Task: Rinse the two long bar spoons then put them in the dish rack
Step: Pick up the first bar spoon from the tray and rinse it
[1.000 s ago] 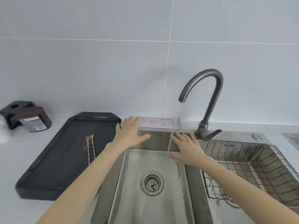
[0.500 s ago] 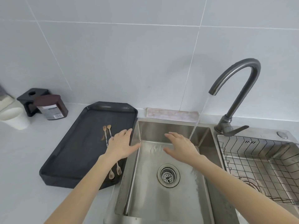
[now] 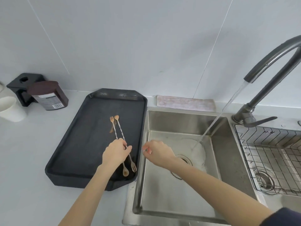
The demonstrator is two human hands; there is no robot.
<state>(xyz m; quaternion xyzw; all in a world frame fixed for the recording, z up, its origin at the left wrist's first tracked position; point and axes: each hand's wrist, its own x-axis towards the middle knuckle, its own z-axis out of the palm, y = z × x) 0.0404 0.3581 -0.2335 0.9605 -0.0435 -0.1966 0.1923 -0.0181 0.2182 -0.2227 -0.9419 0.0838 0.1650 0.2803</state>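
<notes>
Two long twisted-stem bar spoons (image 3: 120, 132) lie side by side on a black tray (image 3: 84, 144), each with a copper spoon at one end and a fork at the other. My left hand (image 3: 116, 153) rests on their middle, fingers pinched around the stems; both spoons still lie on the tray. My right hand (image 3: 157, 152) hovers over the left rim of the steel sink (image 3: 162, 193), fingers loosely curled and holding nothing. Water runs from the dark faucet (image 3: 267, 62) into the sink. The wire dish rack (image 3: 273, 154) sits in the right basin.
A brown container (image 3: 48, 95), a black block (image 3: 24, 85) and a white cup (image 3: 11, 108) stand at the counter's back left. A folded pink cloth (image 3: 184, 102) lies behind the sink. The drain (image 3: 182, 162) is partly hidden by my right wrist.
The view swung left. My left hand moved from above the sink onto the tray and closed on the spoons; my right hand left the water stream and moved left to the sink's rim.
</notes>
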